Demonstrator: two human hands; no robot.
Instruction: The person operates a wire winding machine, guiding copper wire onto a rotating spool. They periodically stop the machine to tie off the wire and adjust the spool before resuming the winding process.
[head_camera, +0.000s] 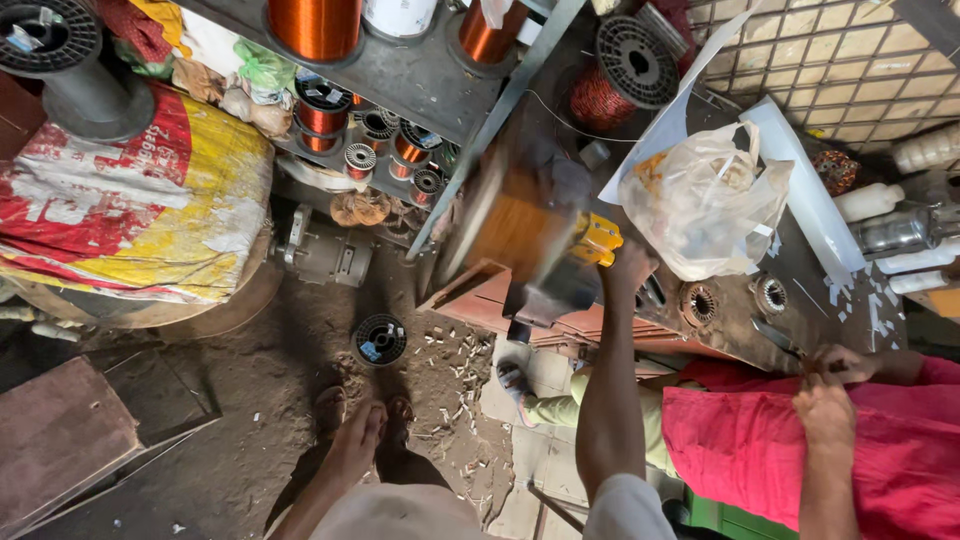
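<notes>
My left hand (628, 262) is closed round the yellow handle (596, 240) of a hand-cranked winder, fingers wrapped tight with no gap showing. The handle sits at the front edge of the dark workbench (735, 325), just right of the copper coil (515, 225), which is an orange blur on the winder's former. I judge the handle hard, stubby and easy to grip, best taken full in the fist so it cannot slip off the palm. The coil itself looks heavy for its bulk. Its fine enamelled wire would kink or scrape easily, so I would touch it only by the former's sides, never across the turns

My right hand (825, 412) lies low on the right over a red cloth (760, 440), fingertips up against another hand (840, 363) that comes in from a red sleeve. The two are bunched together, and I cannot tell whether my fingers pinch anything

A crumpled clear plastic bag (705, 200) lies on the bench beyond the handle, copper wire spools (322, 110) crowd the shelf to the left, and a black spool (379, 339) rests on the dirt floor
</notes>
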